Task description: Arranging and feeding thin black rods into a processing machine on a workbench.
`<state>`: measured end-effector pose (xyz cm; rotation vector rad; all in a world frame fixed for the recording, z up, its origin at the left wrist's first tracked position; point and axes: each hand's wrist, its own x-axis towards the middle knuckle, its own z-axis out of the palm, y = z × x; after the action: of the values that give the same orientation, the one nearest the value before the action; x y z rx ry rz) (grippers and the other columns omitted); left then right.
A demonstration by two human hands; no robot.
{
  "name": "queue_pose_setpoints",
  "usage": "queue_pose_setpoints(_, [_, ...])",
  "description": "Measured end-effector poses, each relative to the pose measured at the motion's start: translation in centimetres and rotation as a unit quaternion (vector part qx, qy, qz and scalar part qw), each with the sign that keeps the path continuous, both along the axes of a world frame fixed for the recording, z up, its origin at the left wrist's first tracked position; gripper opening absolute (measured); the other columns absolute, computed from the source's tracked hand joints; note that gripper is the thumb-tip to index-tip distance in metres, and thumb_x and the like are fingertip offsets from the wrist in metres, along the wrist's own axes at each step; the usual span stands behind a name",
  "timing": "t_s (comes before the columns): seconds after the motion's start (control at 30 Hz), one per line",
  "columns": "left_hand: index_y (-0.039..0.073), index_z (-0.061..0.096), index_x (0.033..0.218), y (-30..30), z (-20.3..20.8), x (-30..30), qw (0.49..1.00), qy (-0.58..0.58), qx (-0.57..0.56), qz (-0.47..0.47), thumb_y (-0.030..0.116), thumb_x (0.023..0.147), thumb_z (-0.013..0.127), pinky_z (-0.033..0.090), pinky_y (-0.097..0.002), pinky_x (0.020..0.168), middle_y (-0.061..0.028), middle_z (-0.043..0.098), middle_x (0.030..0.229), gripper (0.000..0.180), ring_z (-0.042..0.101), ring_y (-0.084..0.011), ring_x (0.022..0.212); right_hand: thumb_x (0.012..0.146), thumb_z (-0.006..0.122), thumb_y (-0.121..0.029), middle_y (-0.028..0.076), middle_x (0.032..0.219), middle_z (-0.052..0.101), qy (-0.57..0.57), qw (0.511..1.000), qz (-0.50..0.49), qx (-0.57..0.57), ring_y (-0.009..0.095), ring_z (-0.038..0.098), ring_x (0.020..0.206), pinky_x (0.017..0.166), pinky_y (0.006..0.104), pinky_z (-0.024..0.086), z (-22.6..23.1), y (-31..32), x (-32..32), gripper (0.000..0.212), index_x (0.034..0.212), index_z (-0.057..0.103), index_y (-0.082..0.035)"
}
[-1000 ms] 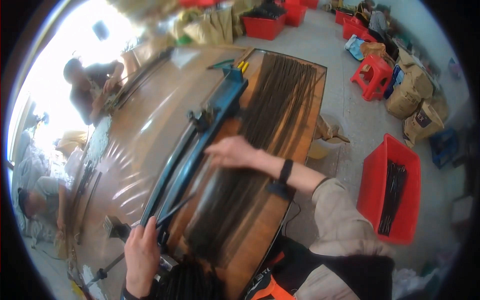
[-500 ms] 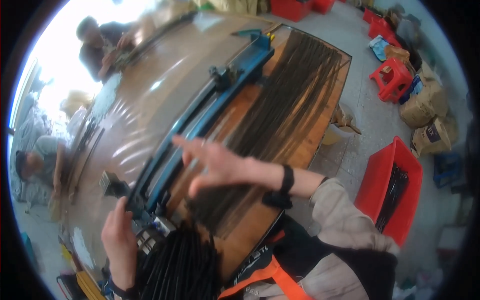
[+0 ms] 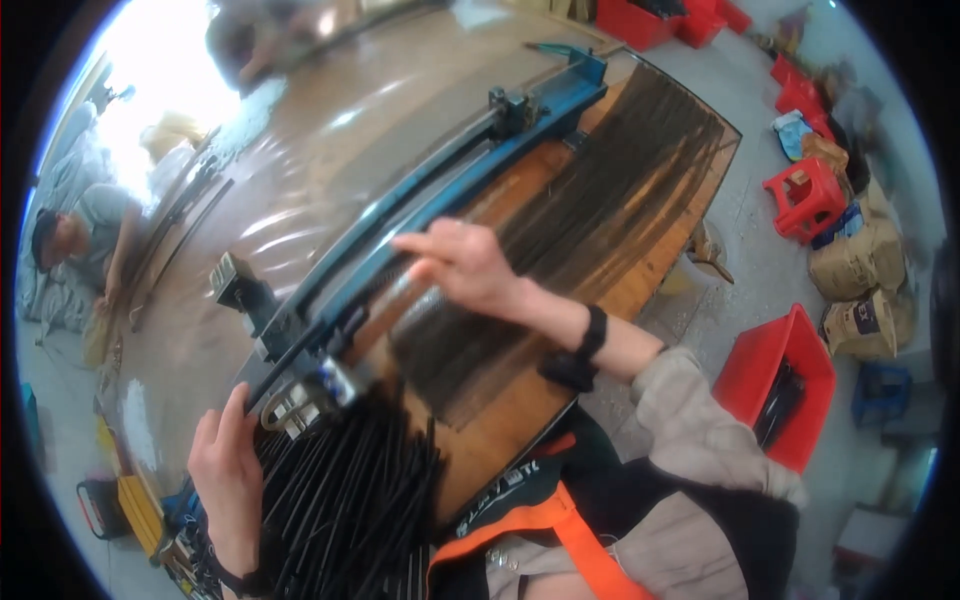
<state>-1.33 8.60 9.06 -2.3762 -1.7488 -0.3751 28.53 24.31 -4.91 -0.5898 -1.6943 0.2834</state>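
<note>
A long blue metal rail (image 3: 420,205) runs diagonally across a wooden board (image 3: 640,280) covered with a flat layer of thin dark rods (image 3: 600,190). My right hand (image 3: 465,265) hovers flat over the near part of that layer beside the rail, fingers stretched out and holding nothing; a black band sits on its wrist. My left hand (image 3: 230,470) lies at the lower left, fingertips up against the metal fitting (image 3: 300,400) at the rail's near end. It rests along the edge of a loose heap of black rods (image 3: 350,500). Its grip is hidden.
A red crate (image 3: 780,390) with dark rods stands on the floor at my right, with a red stool (image 3: 805,195) and brown sacks (image 3: 860,270) beyond. One person (image 3: 70,240) crouches at far left, another (image 3: 260,40) works at the top. More red bins (image 3: 650,20) stand at the back.
My right hand has lifted off the middle of the rod layer and moved closer to the rail's near end. My left hand stays by the metal fitting.
</note>
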Motion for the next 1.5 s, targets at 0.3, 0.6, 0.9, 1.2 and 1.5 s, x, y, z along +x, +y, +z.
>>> queue_pose_setpoints(0.3, [0.007, 0.065, 0.118, 0.0, -0.8, 0.7, 0.999, -0.021, -0.028, 0.003, -0.001, 0.085, 0.065, 0.044, -0.0396, 0.062, -0.0128, 0.049, 0.075, 0.035, 0.053, -0.0291, 0.069, 0.1, 0.052, -0.041, 0.0, 0.059, 0.05, -0.044, 0.996, 0.067, 0.044, 0.013, 0.045, 0.048, 0.047, 0.0314, 0.044, 0.9, -1.5, -2.5, 0.044, 0.127, 0.064, -0.008])
queue_pose_setpoints(0.6, [0.001, 0.062, 0.119, -3.7, 2.3, -8.3, 0.981, -0.024, 0.115, 0.154, 0.002, 0.093, 0.059, 0.05, -0.0402, 0.08, -0.0193, 0.063, 0.101, 0.027, 0.062, -0.0335, 0.092, 0.098, 0.059, -0.017, 0.005, 0.076, 0.062, -0.162, 0.985, -0.047, 0.034, 0.016, 0.059, 0.067, 0.058, 0.0307, 0.047, -1.6, 2.5, 0.5, 0.018, 0.111, 0.068, -0.009])
queue_pose_setpoints(0.9, [-0.001, 0.06, 0.122, -5.9, 4.4, -8.1, 0.967, -0.077, 0.113, 0.213, 0.007, 0.097, 0.057, 0.05, -0.0356, 0.077, -0.0204, 0.066, 0.094, 0.026, 0.065, -0.0299, 0.085, 0.086, 0.072, -0.013, 0.01, 0.083, 0.07, -0.115, 0.898, 0.328, -0.271, 0.021, 0.064, 0.079, 0.07, 0.0332, 0.05, 4.6, 2.6, -15.2, 0.018, 0.104, 0.07, -0.009])
queue_pose_setpoints(1.2, [-0.001, 0.062, 0.12, -11.2, 1.2, -13.2, 0.961, -0.061, 0.123, 0.239, 0.005, 0.096, 0.058, 0.049, -0.0337, 0.071, -0.0201, 0.064, 0.089, 0.025, 0.062, -0.0287, 0.076, 0.084, 0.073, -0.027, 0.005, 0.074, 0.068, -0.228, 0.931, 0.285, 0.011, 0.022, 0.063, 0.078, 0.087, 0.0368, 0.04, 3.0, 3.1, -22.3, 0.015, 0.086, 0.073, -0.013])
queue_pose_setpoints(1.5, [0.003, 0.066, 0.114, -9.6, -0.5, -14.0, 0.962, -0.1, 0.077, 0.242, 0.009, 0.093, 0.062, 0.048, -0.0377, 0.065, -0.0182, 0.062, 0.081, 0.022, 0.061, -0.0329, 0.071, 0.084, 0.066, -0.009, 0.0, 0.069, 0.061, -0.336, 0.926, 0.037, 0.169, 0.019, 0.059, 0.079, 0.095, 0.0381, 0.033, 2.7, 6.2, -13.3, 0.01, 0.078, 0.064, -0.015])
